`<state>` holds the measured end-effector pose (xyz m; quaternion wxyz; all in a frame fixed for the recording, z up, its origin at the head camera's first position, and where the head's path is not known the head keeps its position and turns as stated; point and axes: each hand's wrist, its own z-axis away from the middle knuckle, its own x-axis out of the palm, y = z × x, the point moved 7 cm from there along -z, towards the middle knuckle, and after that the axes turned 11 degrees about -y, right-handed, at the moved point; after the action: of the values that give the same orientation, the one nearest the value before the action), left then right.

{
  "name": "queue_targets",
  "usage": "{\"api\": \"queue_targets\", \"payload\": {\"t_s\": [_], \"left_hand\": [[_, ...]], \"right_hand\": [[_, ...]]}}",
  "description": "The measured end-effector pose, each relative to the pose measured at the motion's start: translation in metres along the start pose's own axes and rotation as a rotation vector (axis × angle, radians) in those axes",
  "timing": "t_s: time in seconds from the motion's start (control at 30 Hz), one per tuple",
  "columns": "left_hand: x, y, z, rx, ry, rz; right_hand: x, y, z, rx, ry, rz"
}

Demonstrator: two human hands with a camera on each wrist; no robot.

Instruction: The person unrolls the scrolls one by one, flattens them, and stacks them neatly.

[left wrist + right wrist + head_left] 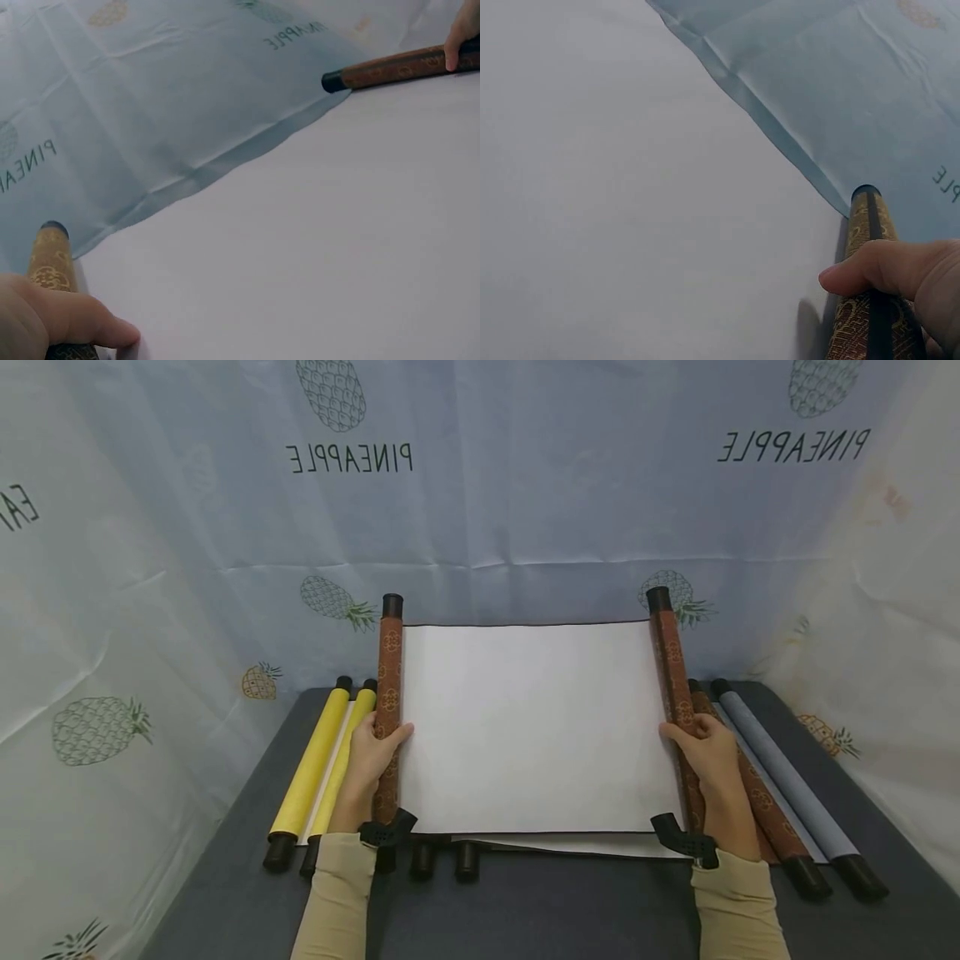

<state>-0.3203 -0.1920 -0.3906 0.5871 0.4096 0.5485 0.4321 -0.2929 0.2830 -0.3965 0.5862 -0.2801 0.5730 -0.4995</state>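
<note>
Scroll (pixel 528 727) looks white, seemingly blank, with brown patterned rolls (pixel 389 677).

A pale blue-grey cloth (pixel 525 510) hangs across the back, with a long horizontal crease (pixel 555 562) running over it. Whiter cloth falls on the left side (pixel 142 627) and the right side (pixel 907 643), wrinkled in places. Green-outlined pineapples (pixel 332 395) and smaller orange ones (pixel 259 682) are printed on it, with the word PINEAPPLE (pixel 349 458) reading backwards. Below stands a dark grey bench (pixel 570 910). The light is soft, warmer at the right.
</note>
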Motion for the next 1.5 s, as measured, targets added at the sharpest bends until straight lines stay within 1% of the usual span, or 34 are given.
{"api": "queue_targets", "payload": {"t_s": [0.2, 0.33, 0.47, 0.6, 0.77, 1.0, 1.17, 1.3, 1.37, 1.43, 1.5], "left_hand": [[-0.002, -0.002, -0.001, 0.018, -0.008, -0.056], [-0.004, -0.002, 0.000, 0.019, -0.013, -0.052], [-0.007, -0.001, 0.001, 0.022, 0.020, -0.048], [-0.011, 0.001, 0.002, 0.042, 0.063, -0.065], [-0.013, 0.001, 0.003, 0.047, 0.074, -0.073], [-0.013, -0.002, 0.002, 0.024, 0.043, -0.053], [-0.013, -0.003, 0.000, 0.017, 0.015, -0.027], [-0.009, 0.002, 0.001, 0.058, -0.037, -0.036], [-0.006, 0.004, 0.002, 0.083, -0.063, -0.023], [-0.004, 0.005, 0.002, 0.099, -0.069, -0.021], [-0.004, 0.005, 0.002, 0.098, -0.062, -0.017]], "right_hand": [[-0.003, 0.003, 0.000, 0.027, -0.002, 0.021], [-0.004, 0.004, 0.000, 0.035, -0.009, 0.026], [-0.006, 0.003, 0.001, 0.043, -0.006, 0.035], [-0.008, 0.002, 0.002, 0.036, -0.012, 0.039], [-0.008, 0.002, 0.003, 0.031, -0.037, 0.051], [-0.008, 0.002, 0.003, 0.022, -0.065, 0.056], [-0.007, 0.001, 0.003, 0.022, -0.081, 0.015], [-0.008, 0.004, 0.002, 0.036, -0.055, -0.026], [-0.009, 0.005, 0.002, 0.035, -0.034, -0.043], [-0.010, 0.005, 0.002, 0.026, -0.018, -0.049], [-0.010, 0.005, 0.002, 0.021, -0.004, -0.049]]}}
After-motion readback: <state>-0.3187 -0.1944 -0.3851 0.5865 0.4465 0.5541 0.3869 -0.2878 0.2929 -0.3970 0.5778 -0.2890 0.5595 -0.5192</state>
